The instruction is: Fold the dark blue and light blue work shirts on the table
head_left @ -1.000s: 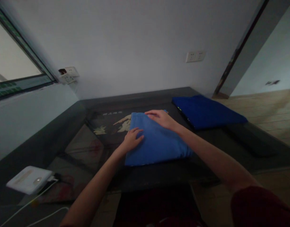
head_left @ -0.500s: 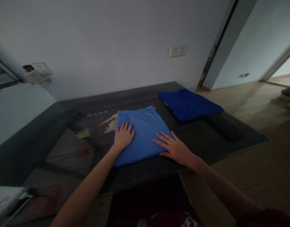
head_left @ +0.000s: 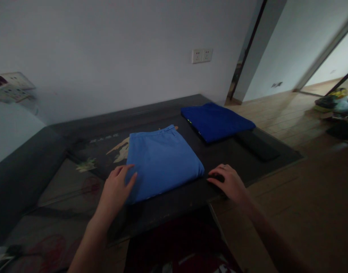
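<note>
A folded light blue garment [head_left: 162,163] with a waistband along its far edge lies flat on the dark desk [head_left: 168,208]. Over its left edge is my left hand [head_left: 115,185], thumb and fingers apart, holding nothing; whether the fingertips touch the cloth I cannot tell. My right hand [head_left: 227,181] is just off the garment's near right corner, fingers curved with a gap to the thumb and nothing between them. Farther back on the right rests a folded dark blue cloth [head_left: 219,121].
A black flat, long object [head_left: 259,147] lies by the dark blue cloth near the desk's right end. Wall sockets [head_left: 202,55] are behind the desk, and a power strip [head_left: 13,91] hangs at the left. Wooden floor [head_left: 298,189] lies to the right, with piled items [head_left: 340,104] farther off.
Both hands have come off the top of the light blue garment and moved outward, left hand to its left edge, right hand beyond its right corner. The camera view has shifted slightly right.
</note>
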Demonstrator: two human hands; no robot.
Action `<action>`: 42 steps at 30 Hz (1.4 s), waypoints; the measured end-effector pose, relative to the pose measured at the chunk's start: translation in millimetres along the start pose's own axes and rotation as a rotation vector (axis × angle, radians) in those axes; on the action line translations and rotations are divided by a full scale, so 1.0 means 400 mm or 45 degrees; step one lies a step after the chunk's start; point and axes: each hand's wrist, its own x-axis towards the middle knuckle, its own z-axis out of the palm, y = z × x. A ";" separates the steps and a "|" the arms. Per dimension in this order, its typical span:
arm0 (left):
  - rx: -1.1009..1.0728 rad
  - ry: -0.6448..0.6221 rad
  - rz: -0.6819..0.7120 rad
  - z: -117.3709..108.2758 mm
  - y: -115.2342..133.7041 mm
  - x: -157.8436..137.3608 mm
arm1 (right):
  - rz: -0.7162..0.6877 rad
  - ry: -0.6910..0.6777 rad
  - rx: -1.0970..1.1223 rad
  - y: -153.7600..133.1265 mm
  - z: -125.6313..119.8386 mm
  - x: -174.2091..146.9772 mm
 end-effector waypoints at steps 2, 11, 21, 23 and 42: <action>0.047 0.032 -0.226 -0.010 -0.023 -0.074 | 0.034 -0.009 -0.104 -0.024 0.017 0.010; -0.395 -0.166 -0.518 0.016 -0.047 -0.176 | 0.092 0.106 0.164 -0.058 0.060 0.049; -0.775 -0.134 -0.622 0.020 -0.046 -0.183 | 0.118 0.146 0.957 -0.075 0.063 0.089; -0.825 -0.146 -0.636 0.018 -0.046 -0.181 | 0.163 0.114 1.101 -0.075 0.063 0.099; -0.834 -0.219 -0.600 -0.005 -0.027 -0.171 | 0.117 -0.219 1.092 -0.027 0.046 0.170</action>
